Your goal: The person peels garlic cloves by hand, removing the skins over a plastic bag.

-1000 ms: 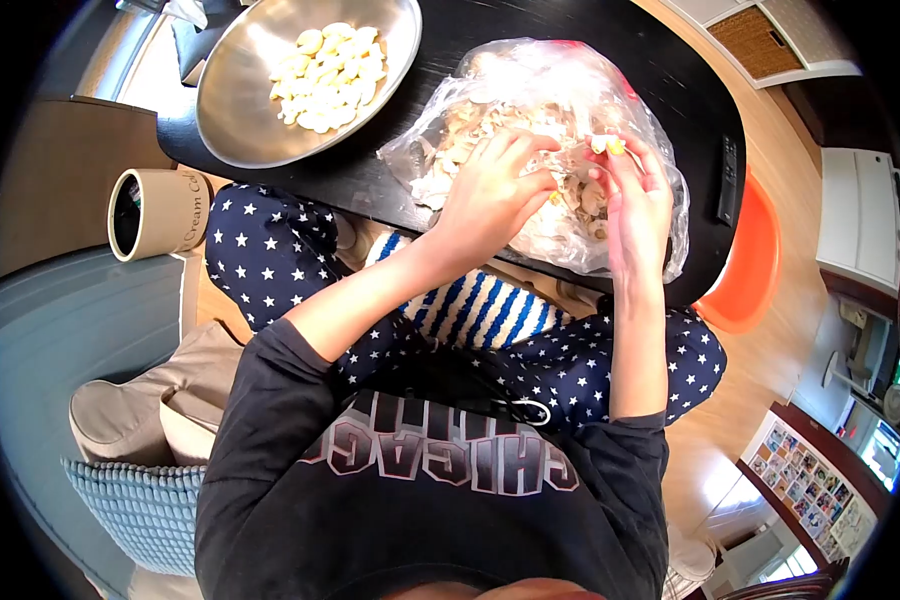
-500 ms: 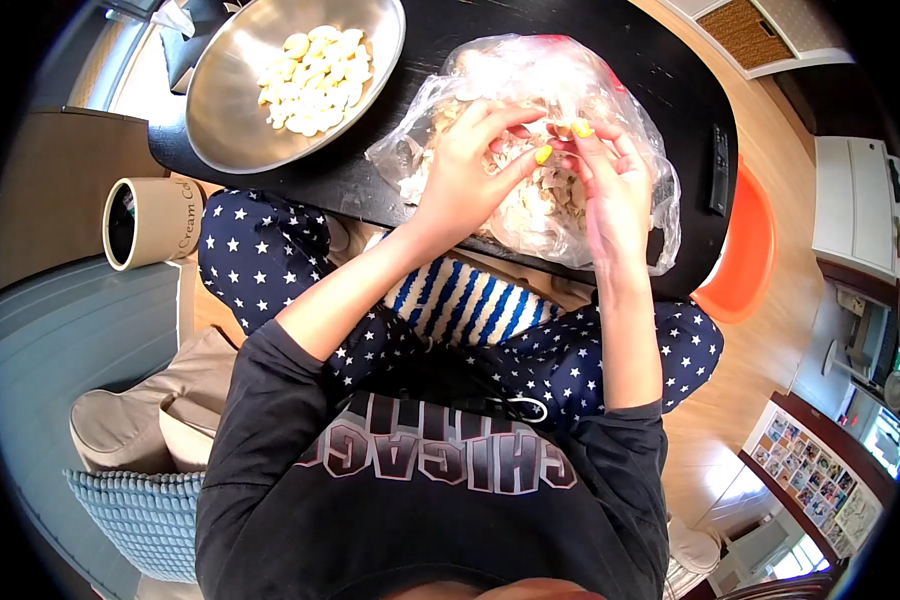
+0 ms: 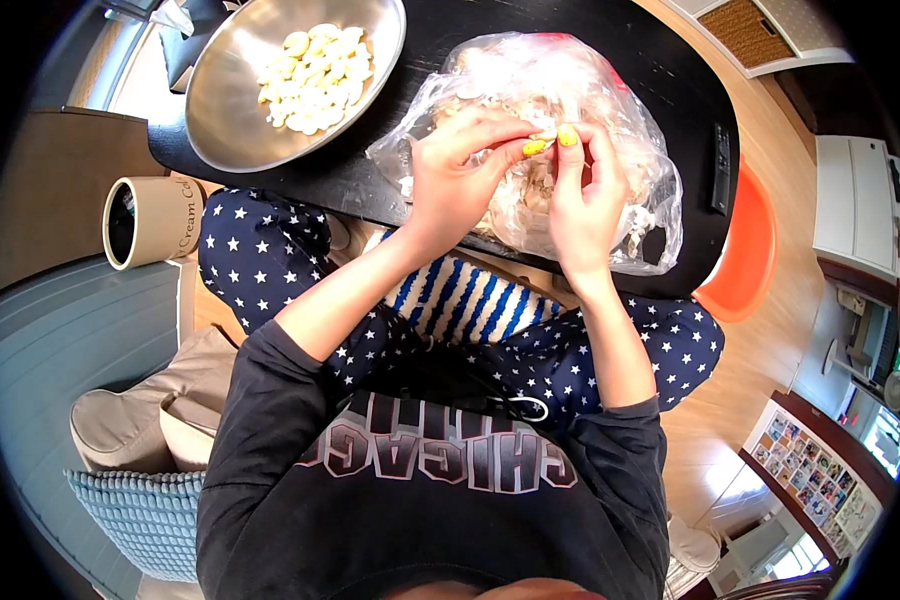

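Note:
Over a clear plastic bag [image 3: 660, 150] full of pale, papery peels, my two hands meet at the fingertips. The thumb and forefinger of my left hand [image 3: 470, 165] are pinched together on a small pale piece, mostly hidden by the fingers. My right hand [image 3: 588, 185] pinches at the same spot, its thumb beside the left thumb. Yellow nails show on both thumbs. To the left of the bag, a wide metal bowl [image 3: 225, 100] holds several peeled, cream-coloured cloves [image 3: 315, 80].
The black table [image 3: 370, 185] carries a dark remote control [image 3: 720, 170] near its right edge. An orange seat [image 3: 755, 240] stands beyond that edge. A cream-coloured bin [image 3: 175, 215] is at the left, and a striped cloth [image 3: 470, 300] lies below the table edge.
Both hands have come closer together, fingertip to fingertip. My right hand has shifted left and turned, uncovering the right side of the bag. The whole view moved slightly at first.

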Demonstrator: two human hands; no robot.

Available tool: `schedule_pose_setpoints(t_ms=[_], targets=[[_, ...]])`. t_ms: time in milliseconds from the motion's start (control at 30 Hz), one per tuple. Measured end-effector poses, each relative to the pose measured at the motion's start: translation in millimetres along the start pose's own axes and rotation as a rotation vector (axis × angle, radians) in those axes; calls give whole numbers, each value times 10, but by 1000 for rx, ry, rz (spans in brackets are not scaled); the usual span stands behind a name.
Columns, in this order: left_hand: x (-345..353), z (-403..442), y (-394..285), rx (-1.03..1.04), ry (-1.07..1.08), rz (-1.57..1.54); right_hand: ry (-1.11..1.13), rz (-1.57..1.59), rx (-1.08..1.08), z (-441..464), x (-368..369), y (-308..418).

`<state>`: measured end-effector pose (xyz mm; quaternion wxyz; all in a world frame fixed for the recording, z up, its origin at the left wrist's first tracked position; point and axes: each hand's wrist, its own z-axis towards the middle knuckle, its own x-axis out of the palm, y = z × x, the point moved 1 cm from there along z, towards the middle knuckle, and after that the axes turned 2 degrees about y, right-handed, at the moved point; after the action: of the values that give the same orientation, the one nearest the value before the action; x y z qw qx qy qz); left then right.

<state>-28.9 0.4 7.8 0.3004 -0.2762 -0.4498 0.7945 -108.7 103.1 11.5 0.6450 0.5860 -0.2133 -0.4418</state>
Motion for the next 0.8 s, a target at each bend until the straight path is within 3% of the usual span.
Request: schedule_pose_setpoints(t_ms=[200, 233, 333, 400, 500, 533, 600, 800], targets=[[48, -83, 99, 12, -117, -58, 55, 347, 191, -22, 97, -92], [47, -84, 91, 11, -115, -58, 91, 485, 339, -35, 107, -68], [40, -78, 9, 138, -39, -49, 122, 620, 430, -37, 183, -62], [43, -73, -13, -215, -53, -516, 119, 647, 481, 9, 179, -142], [-50, -42, 49, -349, -5, -664, 161, 145, 290, 101, 76, -250], [-75, -21, 57, -379, 16, -673, 165, 145, 289, 124, 31, -256], [-97, 11, 54, -383, 24, -634, 188, -252, 75, 183, -52, -169], [-96, 41, 56, -378, 21, -537, 167, -188, -32, 241, -81, -88]])
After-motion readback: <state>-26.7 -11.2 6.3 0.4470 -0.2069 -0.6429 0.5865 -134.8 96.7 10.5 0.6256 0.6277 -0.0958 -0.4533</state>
